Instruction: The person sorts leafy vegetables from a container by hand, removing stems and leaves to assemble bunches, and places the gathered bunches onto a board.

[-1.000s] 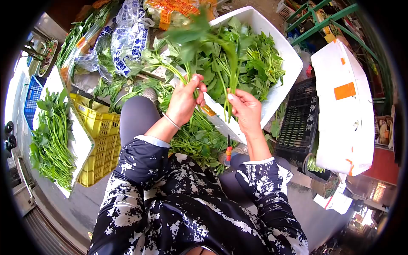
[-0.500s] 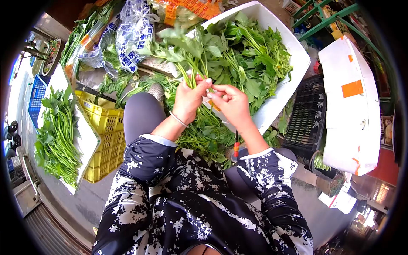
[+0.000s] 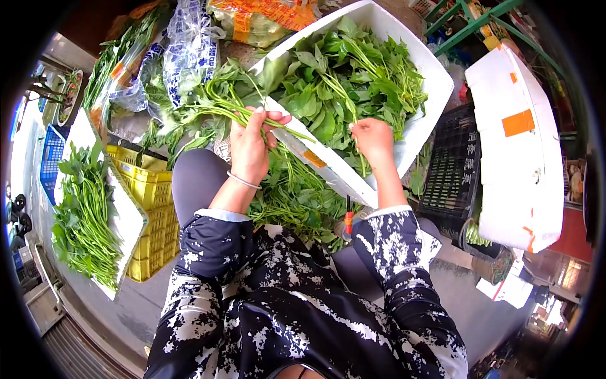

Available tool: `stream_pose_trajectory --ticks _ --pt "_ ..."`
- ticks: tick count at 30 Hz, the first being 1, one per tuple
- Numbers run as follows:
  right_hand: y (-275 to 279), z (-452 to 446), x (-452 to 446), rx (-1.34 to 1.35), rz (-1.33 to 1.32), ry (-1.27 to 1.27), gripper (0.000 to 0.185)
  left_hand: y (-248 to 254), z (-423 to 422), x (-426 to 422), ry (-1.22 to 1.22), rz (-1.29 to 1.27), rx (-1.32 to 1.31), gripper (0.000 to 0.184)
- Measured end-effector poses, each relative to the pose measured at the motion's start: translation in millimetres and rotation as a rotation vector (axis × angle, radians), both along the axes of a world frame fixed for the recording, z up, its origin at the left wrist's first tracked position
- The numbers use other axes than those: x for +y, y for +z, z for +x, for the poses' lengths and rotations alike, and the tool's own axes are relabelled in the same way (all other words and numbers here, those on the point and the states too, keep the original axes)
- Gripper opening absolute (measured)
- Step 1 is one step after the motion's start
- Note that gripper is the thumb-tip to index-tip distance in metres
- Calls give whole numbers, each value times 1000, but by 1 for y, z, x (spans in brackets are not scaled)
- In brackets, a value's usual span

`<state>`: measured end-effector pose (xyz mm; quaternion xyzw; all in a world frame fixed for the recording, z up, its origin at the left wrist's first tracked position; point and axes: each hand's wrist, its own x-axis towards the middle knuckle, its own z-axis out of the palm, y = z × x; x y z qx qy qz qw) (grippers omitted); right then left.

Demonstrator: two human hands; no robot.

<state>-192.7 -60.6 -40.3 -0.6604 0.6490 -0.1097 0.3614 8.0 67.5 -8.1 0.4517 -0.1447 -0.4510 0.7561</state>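
My left hand (image 3: 251, 148), with a bangle at the wrist, is closed around a small bunch of leafy green stems (image 3: 218, 107). The leaves point up and left, the stem ends to the right. Over the white foam box (image 3: 435, 69), my right hand (image 3: 374, 144) pinches a leafy green stem (image 3: 344, 98) among the heaped greens (image 3: 379, 60). Its fingertips are pressed together near the stem's lower part. Below the box's near wall lies a pile of loose greens (image 3: 293, 199) on the ground between my knees.
At left, bunched greens (image 3: 85, 215) lie on a white foam lid (image 3: 129, 218) beside yellow crates (image 3: 154, 221). A black crate (image 3: 451, 170) and another white foam box (image 3: 521, 151) stand at right. Plastic bags (image 3: 189, 54) lie at the back left. A red-and-black handled tool (image 3: 348, 218) is near my right knee.
My hands have moved apart. The left has shifted left with the bunch, now tilted sideways; the right has gone right over the box and taken hold of a stem there.
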Motion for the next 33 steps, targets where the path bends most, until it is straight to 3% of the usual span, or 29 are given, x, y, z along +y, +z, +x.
stream_pose_trajectory --ticks 1,3,6,10,13,14,18,23,29,33 --pt "7 0 3 1 -4 8 25 -1 -1 -1 -22 -25 5 7" --pt "20 -3 14 -450 -210 -94 24 -7 -2 -3 -30 -33 8 9" --pt "46 5 36 -640 -310 -95 27 -7 -6 -5 -79 -43 119 11" --pt "47 6 56 -644 -538 -21 39 -6 -10 -6 -67 -33 157 8" --pt "42 5 60 -581 -416 -11 42 -5 -11 -6 -45 -40 155 8" --pt "40 7 62 -581 -269 -33 34 -4 -11 -6 -60 -43 165 9" --pt "42 6 71 -493 -391 81 14 -3 -16 -7 -155 6 115 13" --pt "29 9 85 -410 -484 190 15 -4 -30 -10 -230 158 -86 24" --pt "28 10 95 -255 -611 386 14 -2 -30 -10 -202 99 -62 34" --pt "26 12 97 -314 -527 335 16 -1 -30 -9 -245 105 -2 35"
